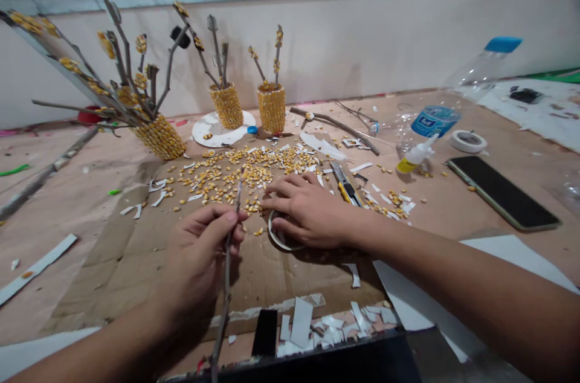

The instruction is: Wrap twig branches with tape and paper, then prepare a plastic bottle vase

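Pinched left hand, palm-down right hand

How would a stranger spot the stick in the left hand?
Find the brown cardboard, then the left hand above it. The thin stick is pinched there, upper end seen against loose kernels. Unlike branches in the kernel-covered cups or lying loose, it is held.

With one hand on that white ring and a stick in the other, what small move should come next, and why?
I'd probably lift the white ring toward the stick: the right hand lies over part of the ring, while the left hand holds the stick with its upper end sticking out above the grip.
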{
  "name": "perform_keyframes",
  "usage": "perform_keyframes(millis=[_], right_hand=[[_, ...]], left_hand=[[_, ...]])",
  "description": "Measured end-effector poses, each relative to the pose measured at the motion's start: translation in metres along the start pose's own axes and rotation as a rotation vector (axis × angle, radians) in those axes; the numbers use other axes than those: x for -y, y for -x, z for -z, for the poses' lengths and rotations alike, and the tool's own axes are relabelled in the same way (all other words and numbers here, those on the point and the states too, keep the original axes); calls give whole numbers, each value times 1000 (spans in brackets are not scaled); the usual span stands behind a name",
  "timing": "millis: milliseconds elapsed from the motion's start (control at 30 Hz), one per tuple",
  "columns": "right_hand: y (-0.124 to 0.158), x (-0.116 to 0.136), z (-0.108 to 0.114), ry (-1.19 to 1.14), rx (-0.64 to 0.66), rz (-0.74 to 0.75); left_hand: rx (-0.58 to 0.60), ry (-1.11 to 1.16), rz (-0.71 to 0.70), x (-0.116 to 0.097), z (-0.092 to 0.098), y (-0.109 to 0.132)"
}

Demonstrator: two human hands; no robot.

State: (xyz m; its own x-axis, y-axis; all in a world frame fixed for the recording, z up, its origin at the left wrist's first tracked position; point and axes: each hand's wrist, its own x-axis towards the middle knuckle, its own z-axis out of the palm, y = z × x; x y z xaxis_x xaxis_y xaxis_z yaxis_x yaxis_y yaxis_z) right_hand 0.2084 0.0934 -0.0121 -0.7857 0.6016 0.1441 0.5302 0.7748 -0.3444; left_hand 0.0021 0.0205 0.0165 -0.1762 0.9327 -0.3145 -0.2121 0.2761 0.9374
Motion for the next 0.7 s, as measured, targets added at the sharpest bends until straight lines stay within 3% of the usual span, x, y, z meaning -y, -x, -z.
perform_keyframes(millis=[100,300,500,700], right_hand=[[-2,4,-2,27,32,-17],[-2,4,-4,103,-39,-93],[0,9,-7,133,-36,-148],[4,18,-2,5,32,-275]], left_hand=[[-57,21,7,-3,-1,-5],[102,-12,44,10,2,-4],[77,-12,35,5,2,-1],[110,-35,26,6,5,1]])
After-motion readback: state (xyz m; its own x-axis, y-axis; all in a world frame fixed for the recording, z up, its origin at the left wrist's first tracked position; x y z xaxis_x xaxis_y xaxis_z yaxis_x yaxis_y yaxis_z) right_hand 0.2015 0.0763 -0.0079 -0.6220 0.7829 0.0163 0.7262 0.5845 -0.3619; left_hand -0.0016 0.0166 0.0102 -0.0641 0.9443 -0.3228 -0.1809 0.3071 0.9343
